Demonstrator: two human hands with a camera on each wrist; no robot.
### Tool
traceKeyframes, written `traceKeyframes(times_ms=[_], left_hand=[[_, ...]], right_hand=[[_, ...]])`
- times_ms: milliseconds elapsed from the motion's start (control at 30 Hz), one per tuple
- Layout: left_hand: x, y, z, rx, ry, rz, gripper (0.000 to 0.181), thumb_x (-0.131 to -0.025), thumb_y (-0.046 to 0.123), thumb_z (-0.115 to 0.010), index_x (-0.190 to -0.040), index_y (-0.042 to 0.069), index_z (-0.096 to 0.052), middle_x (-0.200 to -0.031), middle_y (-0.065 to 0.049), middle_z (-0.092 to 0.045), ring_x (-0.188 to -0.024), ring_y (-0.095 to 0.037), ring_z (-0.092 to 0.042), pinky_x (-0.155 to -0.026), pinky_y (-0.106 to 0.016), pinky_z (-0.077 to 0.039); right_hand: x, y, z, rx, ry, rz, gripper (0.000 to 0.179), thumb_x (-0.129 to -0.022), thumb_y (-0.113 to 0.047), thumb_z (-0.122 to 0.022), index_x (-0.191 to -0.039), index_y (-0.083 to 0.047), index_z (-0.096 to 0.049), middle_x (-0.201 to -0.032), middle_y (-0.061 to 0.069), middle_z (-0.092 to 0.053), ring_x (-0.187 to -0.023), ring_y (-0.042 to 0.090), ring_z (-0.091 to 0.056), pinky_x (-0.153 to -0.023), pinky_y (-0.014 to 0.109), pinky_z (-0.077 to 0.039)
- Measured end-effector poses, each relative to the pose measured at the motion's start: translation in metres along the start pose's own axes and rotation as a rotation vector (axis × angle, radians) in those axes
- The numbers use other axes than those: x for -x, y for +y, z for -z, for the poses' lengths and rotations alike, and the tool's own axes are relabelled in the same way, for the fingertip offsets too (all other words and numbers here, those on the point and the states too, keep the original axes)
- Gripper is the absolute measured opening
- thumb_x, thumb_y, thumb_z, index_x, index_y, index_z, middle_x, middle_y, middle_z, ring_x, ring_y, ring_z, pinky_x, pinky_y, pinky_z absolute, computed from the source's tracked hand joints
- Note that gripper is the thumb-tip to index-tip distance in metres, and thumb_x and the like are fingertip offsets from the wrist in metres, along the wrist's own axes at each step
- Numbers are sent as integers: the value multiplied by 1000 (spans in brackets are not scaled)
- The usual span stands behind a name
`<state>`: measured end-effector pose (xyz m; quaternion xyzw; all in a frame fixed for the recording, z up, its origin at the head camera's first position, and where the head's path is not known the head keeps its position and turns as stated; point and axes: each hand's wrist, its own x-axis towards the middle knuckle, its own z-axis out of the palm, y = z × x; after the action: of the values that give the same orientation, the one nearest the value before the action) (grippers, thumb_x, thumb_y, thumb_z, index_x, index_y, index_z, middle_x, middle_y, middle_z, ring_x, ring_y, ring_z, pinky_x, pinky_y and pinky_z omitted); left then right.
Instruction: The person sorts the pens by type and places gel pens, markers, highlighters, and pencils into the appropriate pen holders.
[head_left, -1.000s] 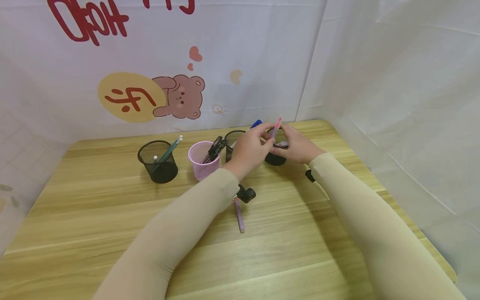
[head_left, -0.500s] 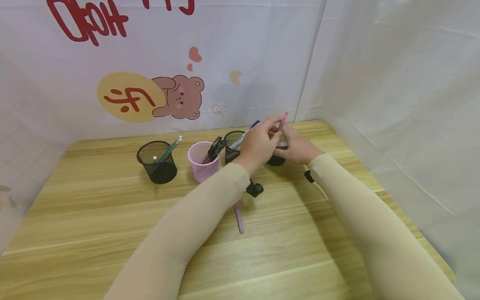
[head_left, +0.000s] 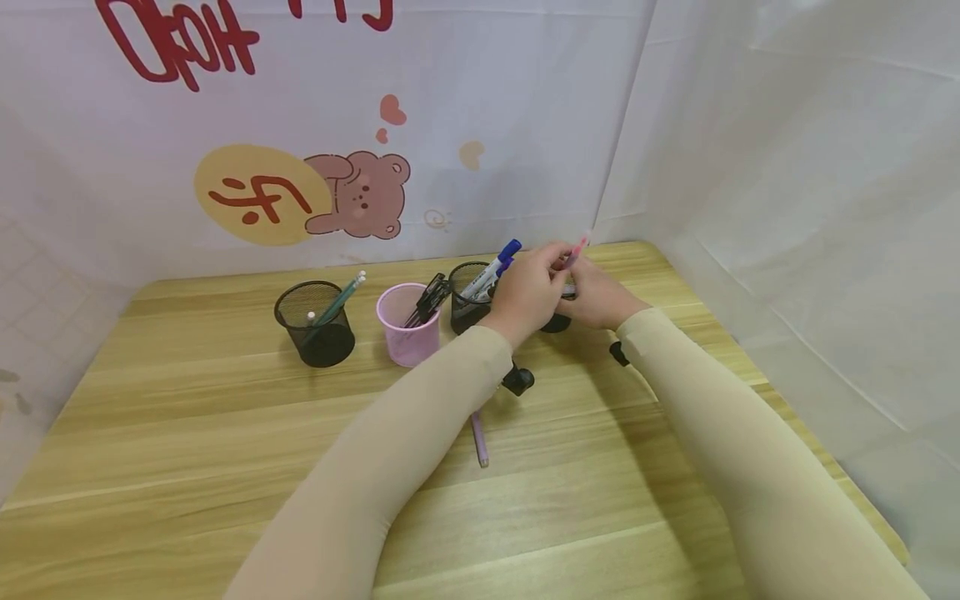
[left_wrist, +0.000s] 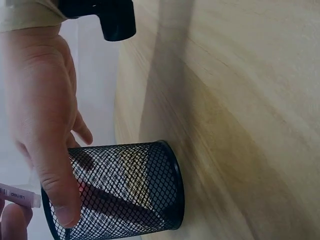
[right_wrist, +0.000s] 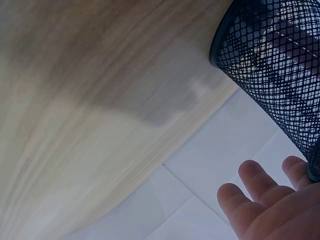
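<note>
My left hand (head_left: 528, 287) pinches a slim purple pen (head_left: 577, 252) with a pink end, over the rightmost black mesh pen cup (head_left: 557, 323). In the left wrist view, printed lettering shows on this pen (left_wrist: 19, 195), close to the cup's rim. My right hand (head_left: 600, 297) grips that cup by its upper part, the thumb against the mesh. A dark reddish pen (left_wrist: 112, 201) shows through the mesh inside. The right wrist view has the right hand's fingertips (right_wrist: 252, 175) by the cup's rim; its thumb is out of that view.
To the left stand a black mesh cup (head_left: 468, 317) with blue-capped markers (head_left: 491, 273), a pink mesh cup (head_left: 411, 337) with black pens (head_left: 427, 302), and another black cup (head_left: 322, 329) with green pencils (head_left: 341, 300). A purple pen (head_left: 481, 442) lies on the table (head_left: 600, 508).
My left hand has moved to the right with the pen, which leans further right. The blue-capped markers have come into fuller view. My right hand stays at the cup.
</note>
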<state>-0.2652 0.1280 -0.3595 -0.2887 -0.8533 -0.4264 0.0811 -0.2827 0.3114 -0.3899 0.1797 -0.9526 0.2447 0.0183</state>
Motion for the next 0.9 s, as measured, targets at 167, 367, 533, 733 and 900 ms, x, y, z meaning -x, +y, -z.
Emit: traceKeyframes(times_ms=[167,367,533,733,900], left_hand=[[2,-1,-3,-8,-35,42,36,-109,24,-59,-145,26,-63,-126,0,-76,-94,-14,-72,-74,-29,-55],[5,-2,-1,-10,-65,68,38,-109,27,-58,-146,21,-60,-130,0,-72,-102,-16,-73,-84,-32,-59],[12,2,4,-15,-92,64,46,-107,24,-63,-152,21,-55,-138,-1,-69,-109,-16,-72,-88,-33,-59],[24,8,12,-38,-114,-12,49,-107,25,-62,-155,23,-52,-146,-3,-65,-90,-16,-70,-71,-29,-54],[40,11,22,-85,-128,-80,48,-105,28,-64,-151,19,-55,-146,-1,-65,-111,-18,-72,-84,-33,-59]], right_hand=[[2,-1,1,22,-29,-44,67,-98,-35,-73,-154,-10,-47,-160,13,-45,-150,34,-42,-123,55,-37],[4,-3,3,42,-55,-84,79,-100,-40,-69,-160,-4,-33,-165,18,-35,-152,37,-37,-123,56,-36],[5,-6,4,20,-47,-104,72,-101,-35,-67,-159,-7,-34,-162,16,-38,-149,35,-42,-122,55,-39],[3,-5,4,13,-47,-97,57,-105,-36,-61,-154,-12,-43,-162,14,-38,-151,35,-39,-123,57,-36],[4,-6,7,70,-83,-156,93,-101,-54,-64,-167,-7,-20,-175,18,-18,-161,41,-20,-128,61,-25]])
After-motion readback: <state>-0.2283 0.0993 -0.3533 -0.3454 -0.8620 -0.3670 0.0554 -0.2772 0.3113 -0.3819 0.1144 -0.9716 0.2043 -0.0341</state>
